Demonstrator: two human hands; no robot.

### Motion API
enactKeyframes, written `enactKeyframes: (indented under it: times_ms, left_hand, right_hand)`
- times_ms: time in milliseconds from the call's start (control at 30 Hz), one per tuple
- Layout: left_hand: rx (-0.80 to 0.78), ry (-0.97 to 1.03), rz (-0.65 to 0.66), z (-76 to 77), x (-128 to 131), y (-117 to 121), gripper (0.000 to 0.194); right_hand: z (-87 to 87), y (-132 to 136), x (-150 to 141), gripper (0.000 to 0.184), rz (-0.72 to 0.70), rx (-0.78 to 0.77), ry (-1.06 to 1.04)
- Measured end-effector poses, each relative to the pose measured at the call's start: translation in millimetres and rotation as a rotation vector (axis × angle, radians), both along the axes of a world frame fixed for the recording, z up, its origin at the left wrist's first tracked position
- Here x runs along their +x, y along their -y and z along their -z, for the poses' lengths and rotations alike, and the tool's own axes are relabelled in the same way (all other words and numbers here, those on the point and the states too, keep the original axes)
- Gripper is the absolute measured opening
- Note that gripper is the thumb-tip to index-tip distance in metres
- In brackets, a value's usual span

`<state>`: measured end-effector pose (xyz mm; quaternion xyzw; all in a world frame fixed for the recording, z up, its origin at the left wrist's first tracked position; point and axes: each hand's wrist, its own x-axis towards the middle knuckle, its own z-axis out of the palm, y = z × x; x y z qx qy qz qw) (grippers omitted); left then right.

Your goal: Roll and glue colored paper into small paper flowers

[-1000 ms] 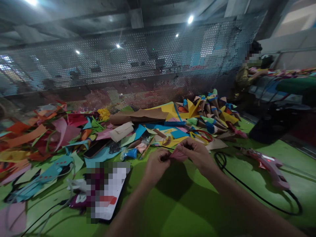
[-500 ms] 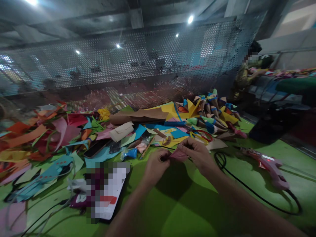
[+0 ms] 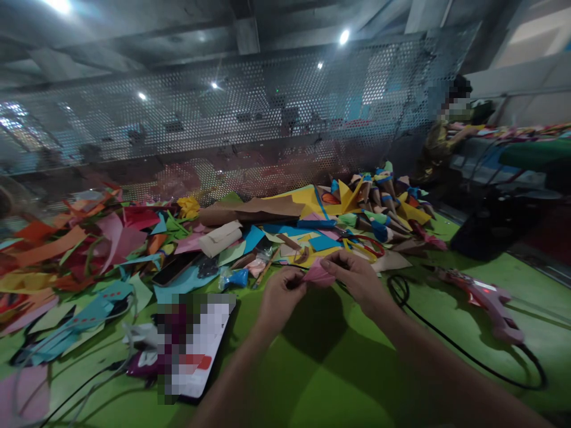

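Observation:
A small piece of pink paper (image 3: 318,273), which looks creased or folded, is held up between my two hands above the green table (image 3: 339,374). My left hand (image 3: 283,294) pinches its left edge between thumb and fingers. On the other side, my right hand (image 3: 354,276) grips its upper right part with thumb and forefinger. Just beyond my hands lie scissors with red handles (image 3: 368,245), partly covered by paper scraps. A pink glue gun (image 3: 488,306) lies on its side to the right, its black cord looping across the table.
Heaped coloured paper (image 3: 111,238) covers the far left. Brown paper cones (image 3: 379,196) pile up at the back right. A phone (image 3: 200,351), partly blurred out, lies left of my left forearm. Behind stands a perforated metal panel (image 3: 250,125); a person (image 3: 439,142) sits at the far right.
The pink paper has turned slightly between my fingers, so more of its face shows. Both hands stay nearly in place and keep their pinch.

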<state>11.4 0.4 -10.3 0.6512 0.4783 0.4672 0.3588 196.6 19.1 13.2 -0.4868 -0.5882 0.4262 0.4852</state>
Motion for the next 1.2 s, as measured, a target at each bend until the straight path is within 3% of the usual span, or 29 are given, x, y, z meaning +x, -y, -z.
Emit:
enactKeyframes:
  times_ms: [600, 1200]
  left_hand:
    - [0.085, -0.050, -0.018, 5.0, 1.1, -2.2, 0.011]
    - [0.029, 0.008, -0.004, 1.9, 0.8, -0.8, 0.006]
  right_hand:
    - [2.8, 0.8, -1.4, 0.035, -0.043, 0.006, -0.092]
    - [-1.9, 3.5, -2.0, 0.026, -0.041, 0.015, -0.084]
